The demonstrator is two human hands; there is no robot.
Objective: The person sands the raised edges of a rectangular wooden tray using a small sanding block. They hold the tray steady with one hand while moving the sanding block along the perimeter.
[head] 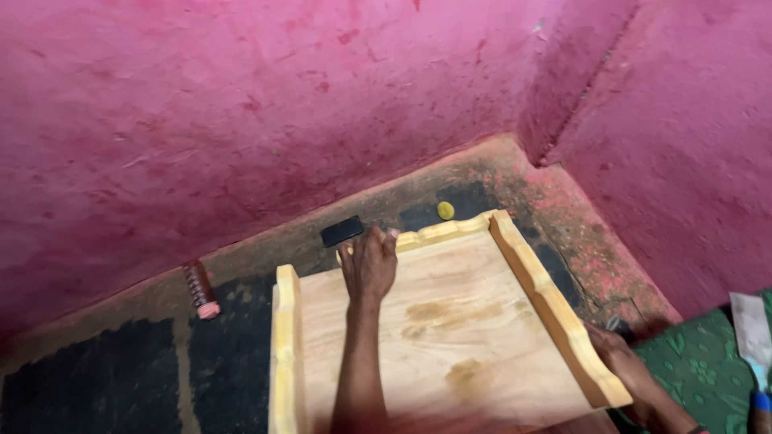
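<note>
Wooden tray (450, 321): pale board with raised shaped rails on the left, far and right sides. It lies flat on the dark floor (121, 378), set into the corner where two pink walls (241, 96) meet.

Left hand (369, 264): reaches across the board, palm down, fingers spread and resting at the far rail. Hand flat and unclenched, pressing on the tray rather than gripping it.

Right hand (619, 354): at the outer side of the right rail, near its close end. Fingers are hidden behind the rail; cannot tell whether they clasp it.

Around the tray: small black block (342, 231) on the floor just beyond the far rail, near the left fingertips. Small yellow disc (445, 210) further right along the same strip. Ribbed brown handle with pink tip (199, 289) lies left of the tray, by the wall. Green patterned cloth (708, 370) at right edge, with a flat metal blade (752, 329) lying on it.
</note>
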